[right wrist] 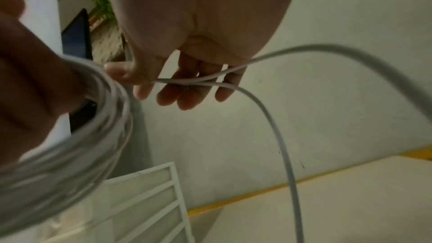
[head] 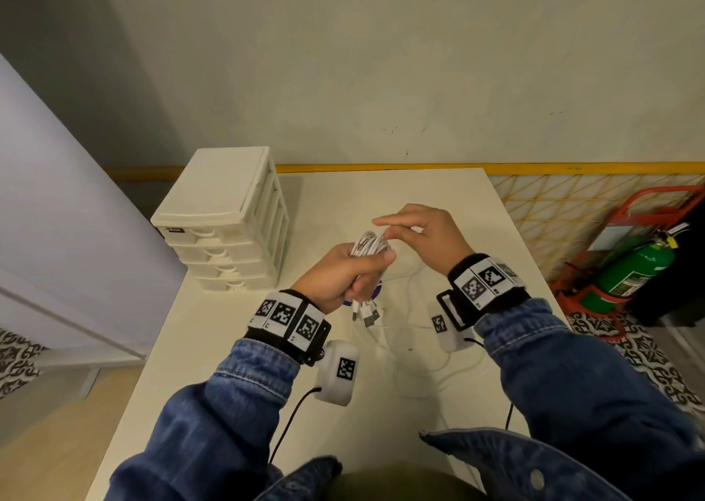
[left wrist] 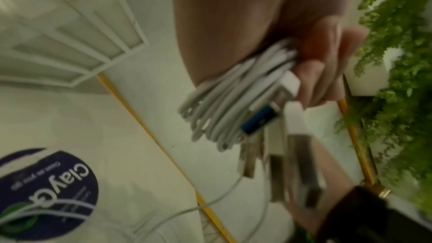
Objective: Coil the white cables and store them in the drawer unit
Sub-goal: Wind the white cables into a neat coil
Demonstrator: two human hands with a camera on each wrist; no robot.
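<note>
Head view: left hand (head: 343,271) was fisted round a coil (head: 371,244) of white cables above the middle of the desk (head: 213,348), plug ends (head: 367,311) hanging below the fist. Right hand (head: 419,233) sat just beside the coil, thumb and forefinger pinching a strand (head: 408,271) that trailed down onto the desk. Drawer unit (head: 229,225) stood at the far left corner, drawers closed.

Left wrist view: fingers (left wrist: 322,73) curled tight over the bundled loops; a blue-tipped plug (left wrist: 259,122) stuck out. A round dark sticker (left wrist: 46,191) lay on the desk, loose cable across it.

Right wrist view: strand crossed the half-bent fingers (right wrist: 187,91), running into the coil.
</note>
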